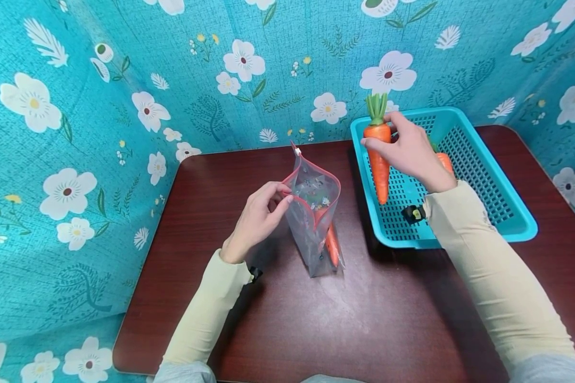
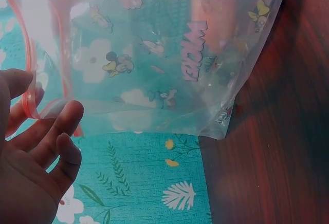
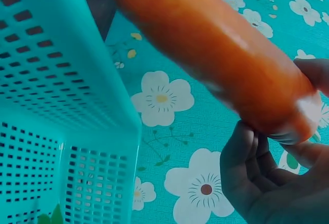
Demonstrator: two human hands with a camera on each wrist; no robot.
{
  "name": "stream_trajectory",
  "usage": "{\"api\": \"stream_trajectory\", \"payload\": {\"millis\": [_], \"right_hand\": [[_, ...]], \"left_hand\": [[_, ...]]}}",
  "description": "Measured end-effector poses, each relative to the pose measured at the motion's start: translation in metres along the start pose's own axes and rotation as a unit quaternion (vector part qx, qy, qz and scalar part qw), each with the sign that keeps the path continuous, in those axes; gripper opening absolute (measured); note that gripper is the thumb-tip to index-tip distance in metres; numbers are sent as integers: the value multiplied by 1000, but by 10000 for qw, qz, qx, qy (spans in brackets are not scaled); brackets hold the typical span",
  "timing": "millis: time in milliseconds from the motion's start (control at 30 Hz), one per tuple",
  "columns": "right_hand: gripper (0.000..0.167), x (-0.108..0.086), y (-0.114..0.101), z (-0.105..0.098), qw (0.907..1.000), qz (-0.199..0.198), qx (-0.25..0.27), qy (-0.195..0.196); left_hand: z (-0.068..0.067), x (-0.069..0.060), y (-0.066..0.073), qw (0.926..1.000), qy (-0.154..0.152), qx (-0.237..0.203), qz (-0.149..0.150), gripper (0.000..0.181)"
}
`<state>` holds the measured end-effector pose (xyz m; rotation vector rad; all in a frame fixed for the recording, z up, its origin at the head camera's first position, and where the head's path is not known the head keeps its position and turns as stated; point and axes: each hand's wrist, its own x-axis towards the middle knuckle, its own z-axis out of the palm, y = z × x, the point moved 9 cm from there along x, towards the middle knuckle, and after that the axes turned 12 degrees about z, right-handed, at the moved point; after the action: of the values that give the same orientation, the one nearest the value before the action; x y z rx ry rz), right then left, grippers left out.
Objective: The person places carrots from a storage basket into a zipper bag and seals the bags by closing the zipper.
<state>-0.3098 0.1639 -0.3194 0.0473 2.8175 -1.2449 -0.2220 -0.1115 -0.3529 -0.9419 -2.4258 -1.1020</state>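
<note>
Thumb and fingers of my right hand [image 1: 409, 149] grip a carrot [image 1: 378, 159] near its green top. It hangs tip down over the left side of the turquoise basket [image 1: 495, 181]. In the right wrist view the carrot [image 3: 221, 49] crosses the frame beside the basket wall. My left hand [image 1: 261, 215] pinches the red-edged rim of a clear zip bag [image 1: 299, 229], whose mouth gapes. Inside the bag lies another carrot [image 1: 332, 244], partly seen through the plastic. Cartoon prints cover the bag [image 2: 154, 70] in the left wrist view.
One more carrot [image 1: 444, 161] lies in the basket, partly hidden by my right wrist. Bag and basket stand on a dark red-brown table [image 1: 287, 324]. A turquoise flowered cloth [image 1: 278, 64] hangs behind and to the left of the table.
</note>
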Motion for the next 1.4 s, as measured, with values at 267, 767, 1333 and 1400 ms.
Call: {"api": "stream_trajectory", "payload": {"millis": [267, 767, 1333, 1400], "right_hand": [[63, -4, -7, -2, 9996, 10, 293, 29], [49, -16, -29, -7, 9920, -168, 1251, -102], [32, -24, -48, -8, 9766, -413, 2103, -158], [32, -24, -48, -8, 9754, -407, 2159, -167]], "left_hand": [[1, 0, -1, 10000, -21, -13, 2, 24], [1, 0, 3, 10000, -26, -5, 8, 28], [-1, 2, 3, 10000, 8, -58, -15, 28], [-1, 2, 3, 10000, 15, -63, -11, 28]]}}
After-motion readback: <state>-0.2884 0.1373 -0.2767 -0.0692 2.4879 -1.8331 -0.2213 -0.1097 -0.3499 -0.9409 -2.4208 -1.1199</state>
